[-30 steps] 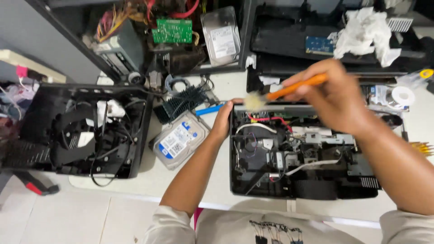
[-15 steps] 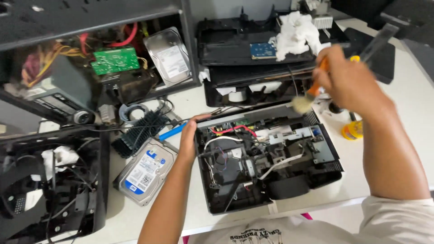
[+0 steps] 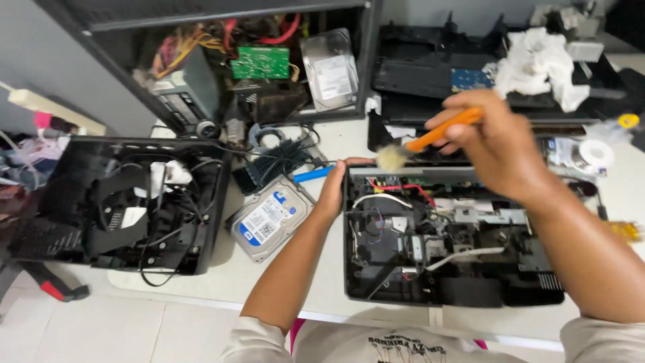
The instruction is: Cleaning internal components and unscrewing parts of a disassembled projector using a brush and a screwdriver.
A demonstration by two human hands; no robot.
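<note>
Across the top of the frame I see a large open black metal computer case (image 3: 201, 13) with coloured wiring, a green circuit board (image 3: 260, 62) and a silver hard drive (image 3: 329, 67) inside. At the left lies an opened black plastic device shell (image 3: 114, 202) full of loose cables. At lower centre right sits the opened black plastic housing (image 3: 430, 235) with white and red wires over its internals, flat on the white table (image 3: 282, 282).

My right hand (image 3: 500, 144), upper right of centre, is closed around the orange handle of a small brush with pale bristles (image 3: 430, 138); the bristle tip hangs just over the housing's upper left edge. My left hand (image 3: 334, 188) rests against the housing's upper left corner, fingers curled over the rim, gripping nothing else.

Just left of that hand lies a silver hard drive with a blue and white label (image 3: 269, 218), and beside it a blue-handled tool (image 3: 312, 175). A crumpled white cloth (image 3: 537, 64) sits at upper right.
</note>
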